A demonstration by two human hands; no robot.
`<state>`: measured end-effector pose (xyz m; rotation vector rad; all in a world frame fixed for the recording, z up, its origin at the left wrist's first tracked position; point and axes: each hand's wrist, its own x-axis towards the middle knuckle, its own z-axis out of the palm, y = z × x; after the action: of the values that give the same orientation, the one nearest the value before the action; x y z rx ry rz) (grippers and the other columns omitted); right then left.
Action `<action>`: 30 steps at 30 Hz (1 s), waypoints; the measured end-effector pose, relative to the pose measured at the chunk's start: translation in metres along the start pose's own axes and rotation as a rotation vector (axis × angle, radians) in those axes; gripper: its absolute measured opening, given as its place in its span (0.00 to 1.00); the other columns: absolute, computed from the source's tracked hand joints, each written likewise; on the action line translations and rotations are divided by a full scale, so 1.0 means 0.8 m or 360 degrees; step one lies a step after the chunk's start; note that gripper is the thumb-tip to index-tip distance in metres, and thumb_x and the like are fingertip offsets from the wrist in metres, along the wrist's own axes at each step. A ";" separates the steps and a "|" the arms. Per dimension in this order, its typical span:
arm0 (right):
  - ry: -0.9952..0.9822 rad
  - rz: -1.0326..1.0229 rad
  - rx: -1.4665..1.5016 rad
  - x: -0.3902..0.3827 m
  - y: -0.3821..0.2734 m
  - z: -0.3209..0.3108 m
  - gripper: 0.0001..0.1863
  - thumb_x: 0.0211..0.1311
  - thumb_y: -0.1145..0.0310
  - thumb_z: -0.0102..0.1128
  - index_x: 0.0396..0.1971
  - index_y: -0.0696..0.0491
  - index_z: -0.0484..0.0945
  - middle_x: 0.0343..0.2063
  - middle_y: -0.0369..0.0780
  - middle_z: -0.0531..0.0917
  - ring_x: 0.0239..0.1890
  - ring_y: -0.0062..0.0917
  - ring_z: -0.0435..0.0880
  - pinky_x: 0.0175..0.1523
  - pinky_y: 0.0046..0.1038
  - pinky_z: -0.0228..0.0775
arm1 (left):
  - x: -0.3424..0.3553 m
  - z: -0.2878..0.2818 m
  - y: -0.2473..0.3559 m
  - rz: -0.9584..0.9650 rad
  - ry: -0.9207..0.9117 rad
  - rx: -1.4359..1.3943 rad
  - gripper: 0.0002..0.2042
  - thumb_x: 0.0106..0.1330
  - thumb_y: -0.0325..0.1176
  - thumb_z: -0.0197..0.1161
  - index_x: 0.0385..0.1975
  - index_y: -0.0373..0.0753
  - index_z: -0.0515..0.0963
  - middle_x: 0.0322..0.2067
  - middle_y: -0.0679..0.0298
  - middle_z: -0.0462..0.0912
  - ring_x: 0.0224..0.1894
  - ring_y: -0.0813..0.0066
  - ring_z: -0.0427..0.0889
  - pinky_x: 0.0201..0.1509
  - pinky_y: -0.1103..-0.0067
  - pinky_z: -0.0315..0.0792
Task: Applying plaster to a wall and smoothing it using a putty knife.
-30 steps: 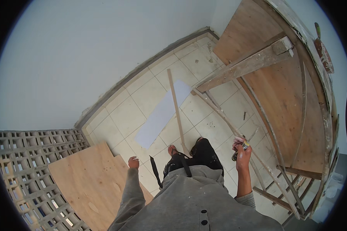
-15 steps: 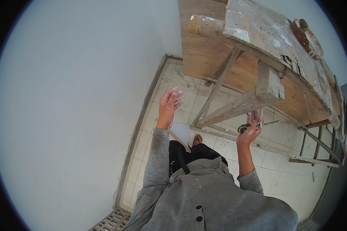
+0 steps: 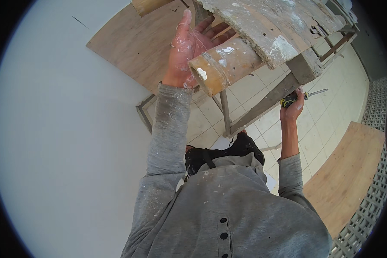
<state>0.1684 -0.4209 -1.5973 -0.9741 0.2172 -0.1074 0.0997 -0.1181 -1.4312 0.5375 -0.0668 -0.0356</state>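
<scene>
My left hand [image 3: 187,53] is raised, its dusty fingers spread and reaching under the platform's edge. A thin pale string loops round its thumb and palm. Right beside it a thick bamboo pole [image 3: 234,64], splashed with white, sticks out from under the worn wooden platform [image 3: 268,26]; whether the palm touches the pole I cannot tell. Lower on the right, my right hand [image 3: 293,111] is closed round the black-and-yellow handle of a screwdriver [image 3: 318,92], its shaft pointing right. That hand is close to a wooden support beam [image 3: 266,101] below the platform.
A white wall [image 3: 73,142] runs along my left. Behind the platform stands a plywood sheet [image 3: 133,47]. Another plywood board [image 3: 344,172] lies at the right, beside grey lattice blocks [image 3: 365,215]. Pale tiles [image 3: 249,90] cover the floor.
My left hand has gone up and forward to the bamboo pole. The right hand, still holding the screwdriver, has shifted up and right. With the view turned, the board and lattice blocks appear at right.
</scene>
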 end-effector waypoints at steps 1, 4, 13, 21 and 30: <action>-0.0063 -0.0021 -0.0015 0.003 -0.002 -0.004 0.15 0.63 0.65 0.50 0.45 0.57 0.74 0.37 0.36 0.80 0.38 0.23 0.79 0.43 0.25 0.71 | 0.018 0.002 0.004 -0.0027 -0.0037 -0.0027 0.36 0.65 0.62 0.48 0.61 0.37 0.60 0.53 0.54 0.71 0.59 0.59 0.68 0.66 0.60 0.62; -0.0172 -0.0056 -0.0027 -0.006 -0.011 -0.006 0.17 0.66 0.61 0.51 0.48 0.57 0.73 0.39 0.37 0.80 0.40 0.22 0.79 0.45 0.25 0.71 | 0.043 0.010 -0.006 0.0127 -0.0004 -0.0185 0.35 0.65 0.61 0.50 0.61 0.36 0.62 0.59 0.51 0.67 0.63 0.54 0.64 0.66 0.59 0.60; -0.0409 -0.0083 0.0003 -0.038 -0.016 0.025 0.26 0.68 0.51 0.54 0.59 0.50 0.64 0.46 0.32 0.76 0.46 0.18 0.76 0.48 0.24 0.72 | 0.075 0.028 0.018 0.0567 0.0340 0.0008 0.22 0.57 0.35 0.61 0.50 0.32 0.70 0.47 0.53 0.76 0.51 0.59 0.76 0.55 0.63 0.73; -0.0462 -0.0165 -0.0266 -0.036 -0.027 0.025 0.43 0.44 0.74 0.74 0.62 0.56 0.60 0.49 0.38 0.76 0.50 0.24 0.76 0.55 0.26 0.71 | 0.069 0.034 0.026 0.0388 0.0079 0.0148 0.21 0.57 0.26 0.55 0.51 0.29 0.65 0.48 0.50 0.73 0.52 0.55 0.73 0.61 0.61 0.66; -0.0326 0.0134 -0.0196 -0.035 -0.036 0.018 0.42 0.41 0.76 0.75 0.60 0.53 0.62 0.49 0.39 0.76 0.49 0.25 0.77 0.54 0.26 0.71 | 0.059 0.047 0.040 0.0303 0.0284 0.0193 0.26 0.59 0.25 0.51 0.59 0.28 0.56 0.53 0.40 0.68 0.56 0.48 0.72 0.64 0.58 0.67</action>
<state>0.1448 -0.4200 -1.5620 -1.0894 0.0769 0.0837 0.1449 -0.1123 -1.3801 0.6513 0.0548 0.2029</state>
